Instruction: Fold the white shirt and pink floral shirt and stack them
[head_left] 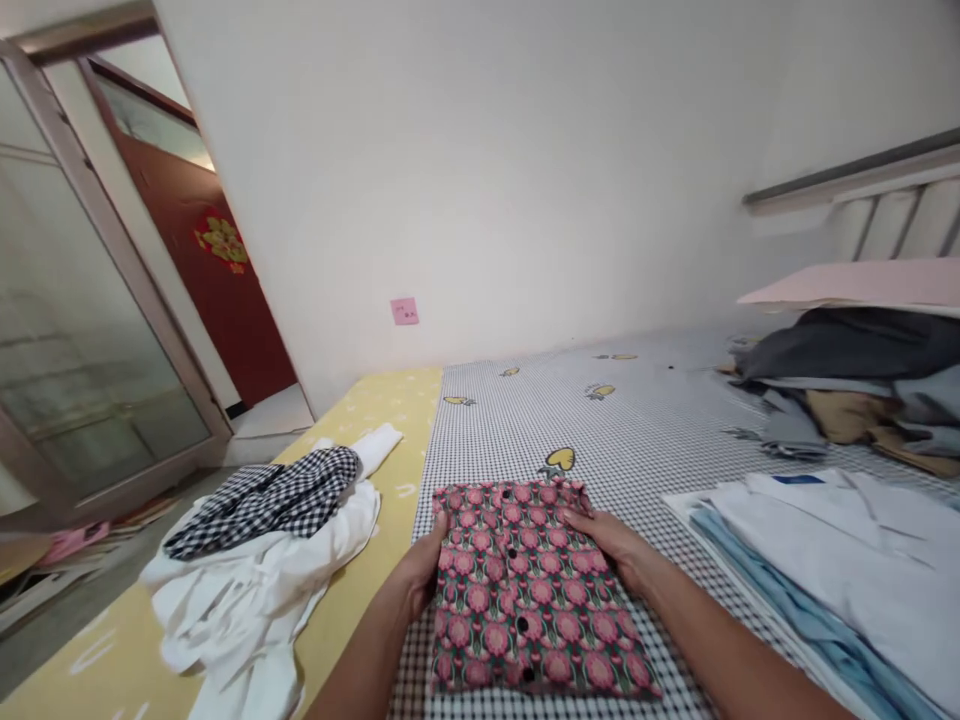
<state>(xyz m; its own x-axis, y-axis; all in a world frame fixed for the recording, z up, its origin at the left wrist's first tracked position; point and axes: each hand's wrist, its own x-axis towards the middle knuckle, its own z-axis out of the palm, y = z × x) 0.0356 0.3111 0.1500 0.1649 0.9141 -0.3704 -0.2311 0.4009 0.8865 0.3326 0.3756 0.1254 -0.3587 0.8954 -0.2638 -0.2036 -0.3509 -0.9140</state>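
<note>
Between my hands lies a folded floral shirt [495, 580], pink flowers on a dark ground, with dark buttons down its middle. My left hand [421, 570] grips its left edge, thumb on the upper corner and fingers hidden beneath. On the opposite edge, my right hand [626, 552] holds it the same way, the thumb resting on top and the other fingers largely out of sight. The shirt is flat, on or just above the checked bedsheet [510, 430]; any gap is hard to judge.
To the left, a black-and-white checked garment [277, 500] lies on crumpled white clothes [247, 600] over a yellow cloth [382, 400]. Folded white shirts [847, 540] lie at right, with a dark clothing pile [862, 350] behind. A wall [487, 200] bounds the bed's far side.
</note>
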